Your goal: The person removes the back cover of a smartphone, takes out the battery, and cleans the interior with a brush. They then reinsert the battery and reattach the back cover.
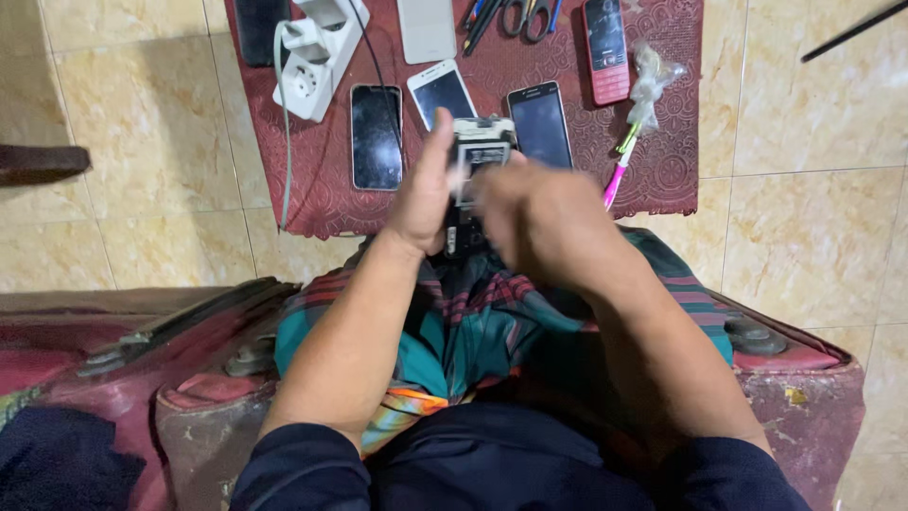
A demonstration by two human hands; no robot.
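Left hand (423, 194) grips an opened phone (473, 175), back cover off, above the near edge of the red mat (322, 203); blurred right hand (539, 222) works its front, grip unclear; three intact phones lie beyond, untouched.

- Bare floor tiles (142, 123) lie open left and right of the red mat (326, 203)
- Ahead of the hands, three phones (376, 137) lie side by side, narrow gaps between
- A white power strip (317, 57) and its cable block the mat's far left
- Scissors (526, 17), pens and a red phone (605, 49) crowd the far edge
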